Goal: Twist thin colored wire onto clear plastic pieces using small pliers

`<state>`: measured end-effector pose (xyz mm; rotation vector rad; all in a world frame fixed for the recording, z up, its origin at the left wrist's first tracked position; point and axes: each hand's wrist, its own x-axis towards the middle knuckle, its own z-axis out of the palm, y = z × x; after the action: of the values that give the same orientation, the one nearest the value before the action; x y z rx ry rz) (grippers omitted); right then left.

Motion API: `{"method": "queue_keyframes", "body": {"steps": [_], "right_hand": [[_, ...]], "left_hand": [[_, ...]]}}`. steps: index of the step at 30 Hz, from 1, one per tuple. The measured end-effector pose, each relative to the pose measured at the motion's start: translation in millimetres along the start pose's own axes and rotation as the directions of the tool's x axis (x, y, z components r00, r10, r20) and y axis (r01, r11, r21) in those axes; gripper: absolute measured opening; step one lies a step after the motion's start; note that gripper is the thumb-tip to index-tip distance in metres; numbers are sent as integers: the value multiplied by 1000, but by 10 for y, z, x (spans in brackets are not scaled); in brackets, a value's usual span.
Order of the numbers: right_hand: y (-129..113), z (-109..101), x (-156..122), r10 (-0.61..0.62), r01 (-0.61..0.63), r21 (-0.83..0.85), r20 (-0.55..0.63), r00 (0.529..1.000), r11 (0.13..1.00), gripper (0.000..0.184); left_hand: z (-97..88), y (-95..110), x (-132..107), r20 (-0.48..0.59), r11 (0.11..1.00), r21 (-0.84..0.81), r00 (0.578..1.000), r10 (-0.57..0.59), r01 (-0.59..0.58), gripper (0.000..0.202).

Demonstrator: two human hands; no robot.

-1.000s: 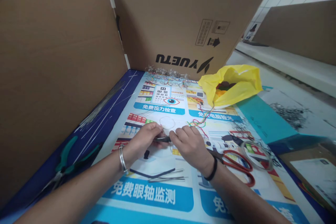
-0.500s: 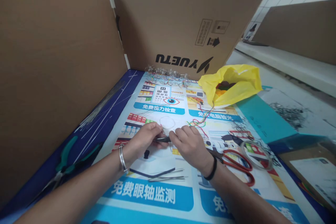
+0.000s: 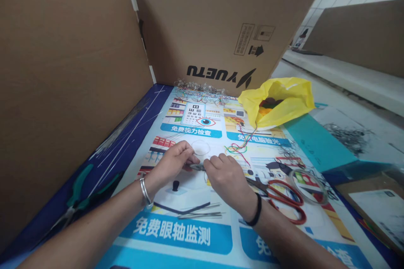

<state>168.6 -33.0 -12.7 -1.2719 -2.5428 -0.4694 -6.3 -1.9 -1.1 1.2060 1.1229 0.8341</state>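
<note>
My left hand [image 3: 174, 162] and my right hand [image 3: 224, 174] meet over a printed poster [image 3: 202, 201], fingers pinched together. Between them they hold a small dark tool or pin [image 3: 197, 167] with a thin wire loop [image 3: 201, 148] rising from it. The left wrist wears a silver bangle, the right a black band. Loose coloured threads [image 3: 238, 147] lie just beyond the right hand.
Red-handled scissors [image 3: 280, 195] and a clear tape roll [image 3: 304, 185] lie to the right. Green pliers [image 3: 78, 195] rest at the left by thin wires [image 3: 126, 128]. Metal pins [image 3: 202, 212] lie near me. A yellow bag [image 3: 279, 98] sits behind. Cardboard walls [image 3: 69, 71] enclose left and back.
Both hands have shifted slightly away from me and kept their pinch on the small tool; the wire loop moved with them.
</note>
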Motion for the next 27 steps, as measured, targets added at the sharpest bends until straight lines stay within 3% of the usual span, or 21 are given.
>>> {"method": "queue_keyframes", "body": {"steps": [7,13,17,20,24,27], "right_hand": [[-22,-50,6,84,-104,103,185,979,989,9],[-26,-78,19,89,-133,148,273,958,980,9],[-2,16,3,93,-136,198,209,973,971,5],[45,132,-3,131,-144,303,65,989,942,4],[112,242,7,324,-219,573,-86,942,790,7],[147,260,32,429,-279,682,-57,901,676,8]], "left_hand": [[-43,-18,-13,98,961,208,982,162,-180,19],[-18,-15,-40,158,867,413,960,232,-277,20],[-32,7,-34,165,816,491,952,257,-306,20],[-137,34,25,46,846,445,950,308,-295,21],[-345,85,128,-180,895,401,942,283,-193,19],[-397,102,150,-138,923,355,968,209,-149,22]]}}
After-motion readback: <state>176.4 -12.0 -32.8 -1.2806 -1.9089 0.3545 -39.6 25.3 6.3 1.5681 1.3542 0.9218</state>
